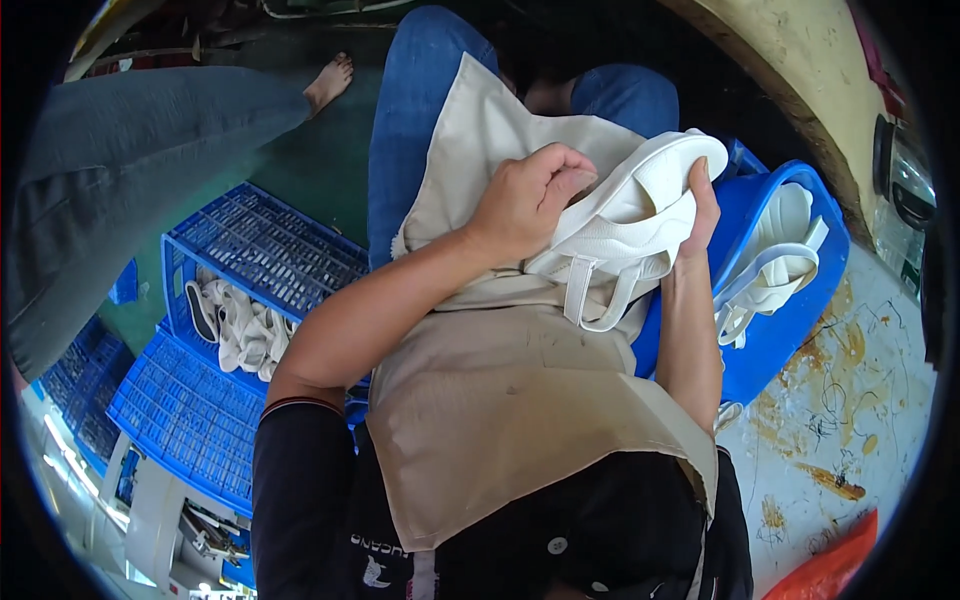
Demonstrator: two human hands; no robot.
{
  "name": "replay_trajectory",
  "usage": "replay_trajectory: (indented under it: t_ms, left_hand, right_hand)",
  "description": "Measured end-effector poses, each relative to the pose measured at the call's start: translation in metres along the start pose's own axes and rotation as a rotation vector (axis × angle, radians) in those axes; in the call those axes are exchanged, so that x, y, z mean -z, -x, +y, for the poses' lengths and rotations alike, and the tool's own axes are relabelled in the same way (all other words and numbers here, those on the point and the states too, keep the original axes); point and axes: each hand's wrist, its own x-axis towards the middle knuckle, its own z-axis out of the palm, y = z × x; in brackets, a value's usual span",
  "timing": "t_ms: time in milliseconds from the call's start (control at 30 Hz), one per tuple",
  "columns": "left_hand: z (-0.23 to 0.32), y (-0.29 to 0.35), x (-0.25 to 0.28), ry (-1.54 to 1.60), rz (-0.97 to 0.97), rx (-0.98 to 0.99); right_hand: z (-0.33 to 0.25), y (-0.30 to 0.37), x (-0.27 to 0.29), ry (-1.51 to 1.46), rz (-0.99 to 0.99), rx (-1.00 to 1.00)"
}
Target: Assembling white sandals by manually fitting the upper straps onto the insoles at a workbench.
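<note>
Over the apron [490,430], between both hands: white sandal [655,235]. Lies aslant, long axis from lower left to upper right. Broad rounded end at upper right; strap loops [578,290] hanging at the lower, nearer side. To the right of the left hand [530,200], just beside its bent fingers; to the left of the right hand [703,205], against its inner side. Right hand nearer the rounded end, left hand nearer the long left edge.

Right hand: closed round the sandal's right side, thumb laid on the white face near the rounded end, remaining fingers mostly hidden behind. Left hand: fingers curled inward, not spread, thumb drawn up close to the forefinger at the sandal's edge. Cannot tell from this view whether pinching something small or only touching.

Right of the hands: blue bin [832,215], another sandal [775,280] inside. Farther right, white tabletop [825,400], brown stains. Off left: blue crate [265,235], white shoes [245,325] within; beyond, a second person's leg [150,130], dark trousers, bare foot [330,84].
</note>
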Motion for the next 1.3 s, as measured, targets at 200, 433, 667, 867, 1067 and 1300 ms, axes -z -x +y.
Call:
replay_trajectory:
  t_ms: [200, 433, 667, 867, 1067, 1300]
  left_hand:
    - [-0.008, -0.007, -0.016, 0.004, -0.061, -0.001]
    - [0.005, 0.006, -0.014, -0.165, -0.109, 0.151]
    - [0.022, -0.001, -0.023, -0.16, 0.035, -0.104]
    - [0.006, -0.036, -0.025, 0.095, -0.19, 0.013]
    - [0.014, -0.019, -0.031, 0.125, 0.006, 0.021]
    - [0.03, -0.028, 0.005, -0.074, 0.051, 0.12]
  right_hand:
    - [0.009, -0.006, 0.023, -0.062, -0.11, 0.09]
    - [0.021, 0.013, 0.026, -0.111, -0.054, 0.067]
    - [0.022, 0.009, 0.027, -0.195, -0.053, 0.078]
    - [0.013, -0.007, 0.032, -0.262, -0.138, 0.09]
    - [-0.013, 0.005, 0.016, -0.192, -0.339, 0.044]
    - [-0.044, 0.023, -0.036, 0.05, -0.462, 0.111]
